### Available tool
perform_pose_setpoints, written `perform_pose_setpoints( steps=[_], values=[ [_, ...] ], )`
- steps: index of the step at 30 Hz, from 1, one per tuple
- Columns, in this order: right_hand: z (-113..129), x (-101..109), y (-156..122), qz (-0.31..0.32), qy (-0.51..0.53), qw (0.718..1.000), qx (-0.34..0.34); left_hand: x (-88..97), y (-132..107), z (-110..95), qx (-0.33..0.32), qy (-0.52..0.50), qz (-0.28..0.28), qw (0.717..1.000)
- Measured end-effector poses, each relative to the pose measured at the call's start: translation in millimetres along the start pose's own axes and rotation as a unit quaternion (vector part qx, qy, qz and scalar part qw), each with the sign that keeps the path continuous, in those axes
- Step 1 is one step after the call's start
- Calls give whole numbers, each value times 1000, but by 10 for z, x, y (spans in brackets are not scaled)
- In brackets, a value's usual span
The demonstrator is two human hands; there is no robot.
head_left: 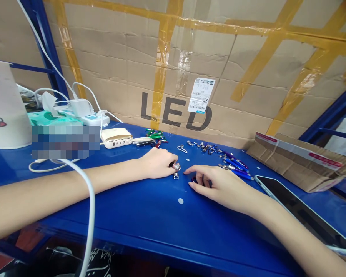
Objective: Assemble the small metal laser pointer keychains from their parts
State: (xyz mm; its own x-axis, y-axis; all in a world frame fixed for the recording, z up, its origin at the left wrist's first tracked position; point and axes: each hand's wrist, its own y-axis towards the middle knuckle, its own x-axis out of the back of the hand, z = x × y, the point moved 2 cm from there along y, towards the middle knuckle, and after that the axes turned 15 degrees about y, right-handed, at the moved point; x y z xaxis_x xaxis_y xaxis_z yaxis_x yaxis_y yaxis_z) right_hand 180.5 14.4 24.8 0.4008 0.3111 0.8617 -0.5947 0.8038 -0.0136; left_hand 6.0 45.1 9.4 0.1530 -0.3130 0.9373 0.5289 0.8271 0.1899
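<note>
Two hands: left (157, 163) apparently pinching cylinder (176, 166), right (219, 184) near (shelf edge (173, 249) frontward).

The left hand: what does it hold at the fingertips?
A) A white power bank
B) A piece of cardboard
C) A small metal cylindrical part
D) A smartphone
C. The left hand pinches the small metal cylindrical part at its fingertips.
</note>
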Motion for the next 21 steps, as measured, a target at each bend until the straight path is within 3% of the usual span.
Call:
perform_pose_setpoints(
  steps=[21],
  values=[
    [-76,-8,-9,24,-12,1000,2,-53,5,7,-14,-4,-40,999]
  ],
)
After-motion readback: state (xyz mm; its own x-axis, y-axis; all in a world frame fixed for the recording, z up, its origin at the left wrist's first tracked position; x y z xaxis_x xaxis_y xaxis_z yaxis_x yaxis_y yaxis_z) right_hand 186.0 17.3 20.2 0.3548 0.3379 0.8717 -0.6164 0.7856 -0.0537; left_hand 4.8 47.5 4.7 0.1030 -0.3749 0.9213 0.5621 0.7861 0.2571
